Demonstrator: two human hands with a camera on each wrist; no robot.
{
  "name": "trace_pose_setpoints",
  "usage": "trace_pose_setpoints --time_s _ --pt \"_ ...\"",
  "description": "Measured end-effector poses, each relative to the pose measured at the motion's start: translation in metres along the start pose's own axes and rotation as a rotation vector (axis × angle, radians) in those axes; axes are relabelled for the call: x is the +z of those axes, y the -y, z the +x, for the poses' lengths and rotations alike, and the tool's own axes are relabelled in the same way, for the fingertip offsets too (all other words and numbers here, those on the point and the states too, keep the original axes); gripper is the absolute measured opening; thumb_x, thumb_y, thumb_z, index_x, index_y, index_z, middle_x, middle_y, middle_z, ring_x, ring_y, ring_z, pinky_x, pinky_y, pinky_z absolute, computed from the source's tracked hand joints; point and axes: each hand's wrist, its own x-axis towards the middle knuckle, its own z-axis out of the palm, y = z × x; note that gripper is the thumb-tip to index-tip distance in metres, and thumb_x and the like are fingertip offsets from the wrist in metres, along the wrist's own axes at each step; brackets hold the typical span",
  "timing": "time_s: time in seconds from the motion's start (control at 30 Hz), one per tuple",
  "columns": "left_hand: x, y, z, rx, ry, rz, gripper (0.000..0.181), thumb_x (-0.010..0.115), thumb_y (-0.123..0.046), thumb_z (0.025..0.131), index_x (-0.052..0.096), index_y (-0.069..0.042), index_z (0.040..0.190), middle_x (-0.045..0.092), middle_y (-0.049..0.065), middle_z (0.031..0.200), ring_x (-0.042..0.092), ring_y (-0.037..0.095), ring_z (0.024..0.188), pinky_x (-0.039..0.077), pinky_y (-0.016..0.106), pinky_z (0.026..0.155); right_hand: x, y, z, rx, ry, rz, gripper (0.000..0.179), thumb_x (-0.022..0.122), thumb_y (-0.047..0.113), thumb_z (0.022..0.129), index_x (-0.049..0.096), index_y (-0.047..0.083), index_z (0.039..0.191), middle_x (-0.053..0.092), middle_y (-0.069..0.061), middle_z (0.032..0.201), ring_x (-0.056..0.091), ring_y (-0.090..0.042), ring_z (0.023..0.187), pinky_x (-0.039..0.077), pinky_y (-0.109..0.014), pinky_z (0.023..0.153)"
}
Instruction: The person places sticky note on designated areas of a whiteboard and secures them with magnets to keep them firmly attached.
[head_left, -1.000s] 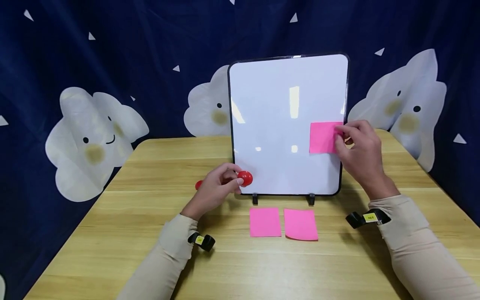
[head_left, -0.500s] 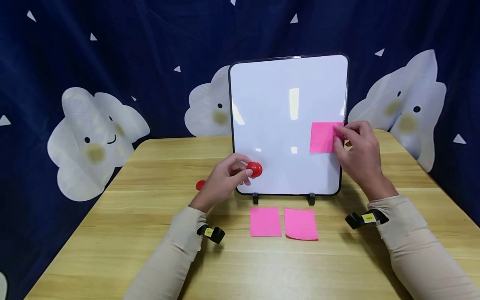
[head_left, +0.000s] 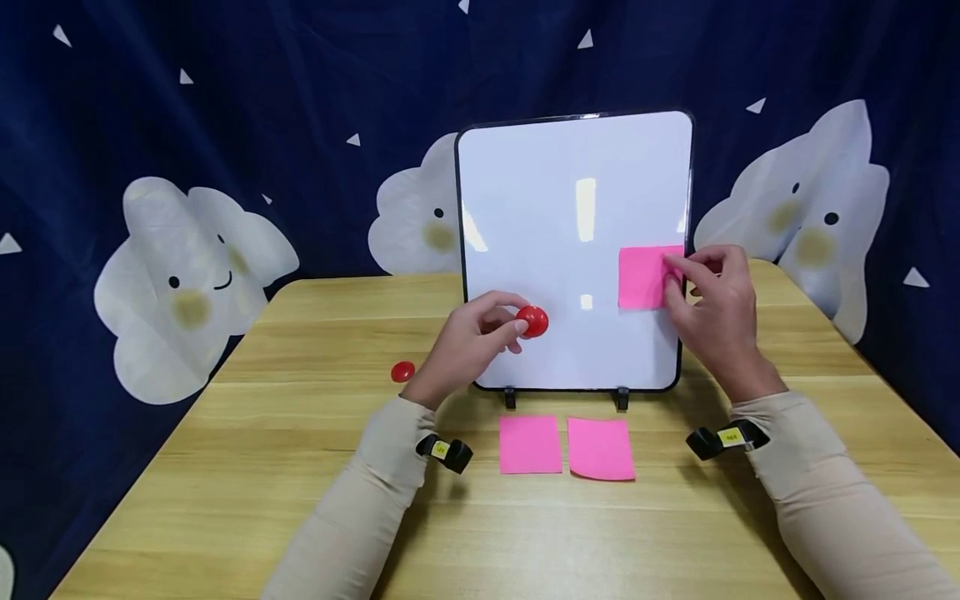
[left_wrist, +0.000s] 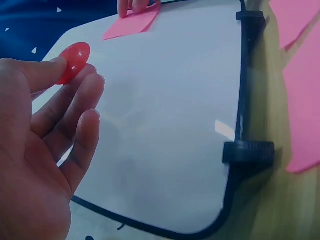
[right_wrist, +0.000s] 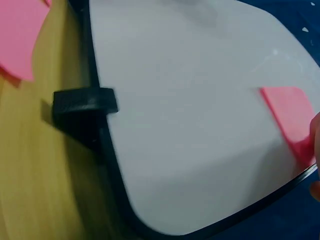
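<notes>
My left hand [head_left: 474,340] pinches a round red magnet [head_left: 533,321] between thumb and fingers, in front of the whiteboard's lower half. The left wrist view shows the magnet [left_wrist: 76,62] at the fingertips, other fingers loosely bent. My right hand [head_left: 718,302] pinches a pink sticky note [head_left: 642,277] by its right side, at the right edge of the whiteboard [head_left: 540,200]. In the right wrist view the note [right_wrist: 290,112] lies close to the board, and only bits of the fingers show. Whether its whole back touches the board I cannot tell.
Two more pink sticky notes, a left one [head_left: 530,445] and a right one [head_left: 601,450], lie on the wooden table [head_left: 300,467] before the board. Another red magnet [head_left: 402,372] lies left of my left hand. Black feet [head_left: 622,399] support the board; a dark blue curtain [head_left: 337,67] hangs behind.
My left hand has carried the red magnet rightward and up across the board's lower part, uncovering more of the magnet on the table. The right hand and its sticky note have stayed nearly still.
</notes>
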Motion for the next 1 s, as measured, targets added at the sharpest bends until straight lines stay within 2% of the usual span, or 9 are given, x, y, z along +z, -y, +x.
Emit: trace_pose_setpoints --time_s 0.17,0.27,0.4,0.63,0.83,1.0 --pt "0.002 -0.007 0.005 0.029 -0.016 0.058 0.024 0.067 -0.020 0.098 0.066 -0.018 0.122 0.072 0.006 0.092 0.067 0.019 0.075 0.043 0.035 0.063 0.003 -0.001 -0.003 0.024 0.011 -0.018 0.029 0.069 0.002 0.089 0.073 0.000 0.117 0.049 -0.025 0.115 0.051 -0.035 0.101 0.035 -0.022 0.074" --pt "0.005 -0.011 0.009 0.036 -0.017 0.079 0.024 0.067 -0.018 0.098 0.066 -0.015 0.122 0.072 0.005 0.091 0.067 0.018 0.074 0.044 0.034 0.062 0.003 -0.002 -0.005 0.043 0.031 -0.018 0.032 0.068 0.004 0.090 0.072 0.002 0.121 0.048 -0.025 0.118 0.050 -0.035 0.104 0.036 -0.025 0.075" --pt "0.010 -0.015 0.016 0.041 0.004 0.087 0.024 0.067 -0.017 0.098 0.065 -0.013 0.122 0.072 0.002 0.090 0.067 0.017 0.073 0.046 0.032 0.062 0.004 -0.001 -0.008 0.075 0.060 -0.027 0.036 0.066 0.006 0.091 0.069 0.004 0.127 0.046 -0.025 0.120 0.050 -0.034 0.104 0.036 -0.024 0.074" --pt "0.020 -0.020 0.028 0.046 0.026 0.074 0.025 0.067 -0.019 0.098 0.066 -0.015 0.122 0.072 0.005 0.091 0.067 0.019 0.075 0.045 0.033 0.062 0.003 0.000 -0.011 0.108 0.057 -0.017 0.039 0.068 0.008 0.091 0.066 0.005 0.130 0.047 -0.026 0.121 0.052 -0.032 0.104 0.034 -0.020 0.074" --pt "0.027 -0.029 0.038 0.043 0.003 0.077 0.025 0.067 -0.019 0.098 0.067 -0.017 0.122 0.072 -0.001 0.090 0.067 0.015 0.075 0.044 0.033 0.062 0.005 -0.004 -0.013 0.101 0.065 -0.003 0.039 0.065 0.007 0.093 0.064 0.004 0.132 0.048 -0.026 0.116 0.054 -0.030 0.090 0.035 -0.021 0.071" --pt "0.033 -0.033 0.044 0.015 -0.017 0.084 0.024 0.067 -0.019 0.098 0.068 -0.019 0.122 0.073 0.003 0.089 0.068 0.015 0.075 0.044 0.035 0.061 0.008 -0.008 -0.014 0.080 0.066 -0.005 0.039 0.064 0.007 0.094 0.062 0.004 0.133 0.050 -0.025 0.106 0.051 -0.027 0.076 0.036 -0.026 0.066"
